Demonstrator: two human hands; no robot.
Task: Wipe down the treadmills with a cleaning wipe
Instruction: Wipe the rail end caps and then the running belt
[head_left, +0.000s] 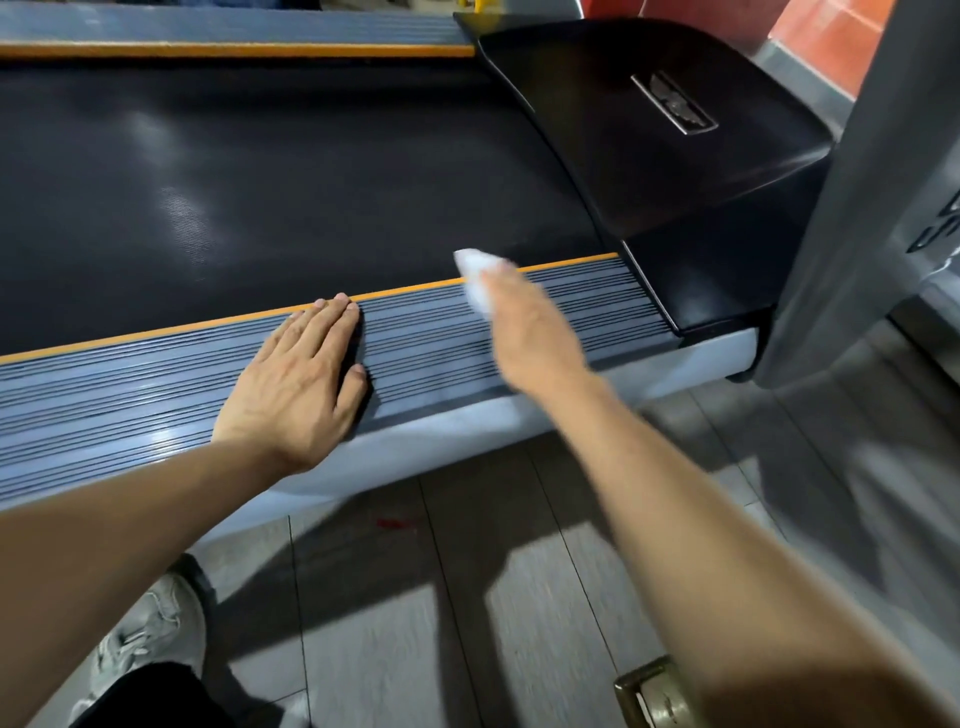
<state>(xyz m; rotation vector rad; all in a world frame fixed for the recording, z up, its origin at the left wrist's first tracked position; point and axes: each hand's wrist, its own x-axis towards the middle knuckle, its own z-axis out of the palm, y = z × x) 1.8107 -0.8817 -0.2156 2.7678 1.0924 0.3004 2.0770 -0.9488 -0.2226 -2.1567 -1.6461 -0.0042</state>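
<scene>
Mid-wipe on near side rail (441, 332), toward motor-cover (675, 156) end. Right hand (524, 332) blurred, presses wipe (475, 278); grip unclear. Left hand (301, 379) flat, bracing. Next: stroke along rail.

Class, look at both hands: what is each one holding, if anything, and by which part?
Right hand holds the wipe; blur hides where. Left hand holds nothing, flat on the rail.

Black belt (234, 171), grey ribbed side rail (441, 332) edged with an orange stripe (208, 325), white wipe (475, 275).
</scene>
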